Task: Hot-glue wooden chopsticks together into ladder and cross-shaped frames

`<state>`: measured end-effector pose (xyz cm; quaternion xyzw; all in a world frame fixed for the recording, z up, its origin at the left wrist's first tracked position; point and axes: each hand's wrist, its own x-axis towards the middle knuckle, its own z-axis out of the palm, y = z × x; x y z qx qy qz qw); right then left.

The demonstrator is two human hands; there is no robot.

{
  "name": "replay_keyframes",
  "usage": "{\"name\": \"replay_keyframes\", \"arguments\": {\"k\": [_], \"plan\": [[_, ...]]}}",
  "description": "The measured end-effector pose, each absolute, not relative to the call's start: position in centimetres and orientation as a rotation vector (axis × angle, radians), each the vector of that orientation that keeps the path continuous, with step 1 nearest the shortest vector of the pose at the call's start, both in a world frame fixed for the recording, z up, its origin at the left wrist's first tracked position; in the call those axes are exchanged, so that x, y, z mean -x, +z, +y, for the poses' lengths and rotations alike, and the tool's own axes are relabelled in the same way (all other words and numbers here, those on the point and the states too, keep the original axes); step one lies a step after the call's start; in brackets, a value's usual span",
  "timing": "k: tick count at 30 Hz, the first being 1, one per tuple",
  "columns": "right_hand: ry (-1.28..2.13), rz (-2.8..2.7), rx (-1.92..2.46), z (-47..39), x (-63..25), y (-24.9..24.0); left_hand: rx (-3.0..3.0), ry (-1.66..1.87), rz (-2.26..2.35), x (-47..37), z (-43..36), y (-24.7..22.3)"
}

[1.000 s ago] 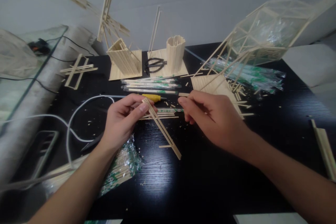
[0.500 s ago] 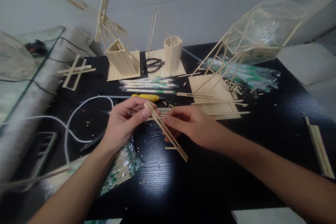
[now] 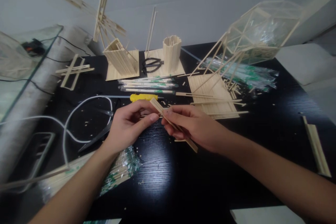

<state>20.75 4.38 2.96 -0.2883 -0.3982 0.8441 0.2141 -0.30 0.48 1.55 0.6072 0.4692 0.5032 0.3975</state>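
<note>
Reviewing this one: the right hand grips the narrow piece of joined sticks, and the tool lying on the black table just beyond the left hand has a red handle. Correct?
Not quite: the handle is yellow, as the head view shows. The tool does lie on the black table just beyond the left hand, and the right hand grips the joined sticks.

A lone head-worn camera is looking forward and down, sitting close above the black table (image 3: 210, 189), facing the grey wall (image 3: 204, 10).
</note>
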Motion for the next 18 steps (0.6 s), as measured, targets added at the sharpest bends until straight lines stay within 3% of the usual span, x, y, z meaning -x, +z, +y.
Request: {"name": "replay_keyframes", "arguments": {"k": [7,18], "plan": [[2.312,-1.117,0.850,4.48,-20.70,3.07,-2.223,1.302,1.239,0.26,0.40,0.87],[2.345,-1.041,0.882,4.37,-20.49,2.74,-2.454,1.353,1.308,0.11,0.26,0.93]]}}
